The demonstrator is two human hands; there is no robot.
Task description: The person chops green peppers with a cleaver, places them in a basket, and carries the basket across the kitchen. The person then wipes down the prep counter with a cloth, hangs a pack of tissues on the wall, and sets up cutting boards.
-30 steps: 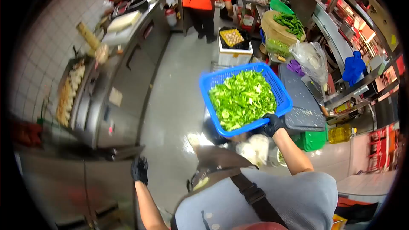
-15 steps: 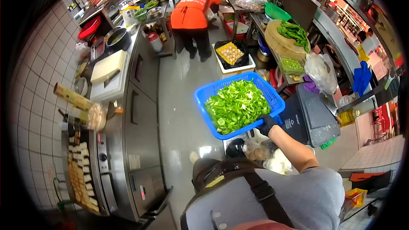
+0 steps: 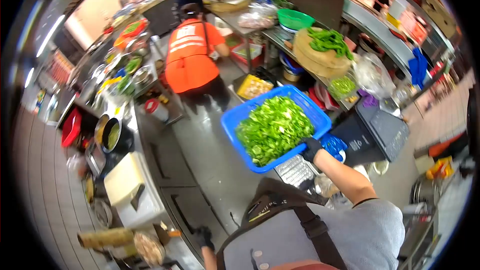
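Note:
My right hand, in a black glove, is closed on the near right rim of a blue plastic basket. Chopped green peppers are heaped inside it, and the basket hangs in front of me over the floor. Low on the left, my left hand shows in a dark glove beside the steel cabinet, near its door handle. Its fingers are too dark and small to make out.
A person in an orange shirt bends over in the aisle ahead. Left is a counter with a cutting board and a knife. Right stand a grey lidded bin and a round chopping block with green peppers. An egg tray lies beyond the basket.
The view has turned and tilted. My left hand has come into view by the cabinet. The right hand keeps its hold on the basket, and the person in orange appears closer.

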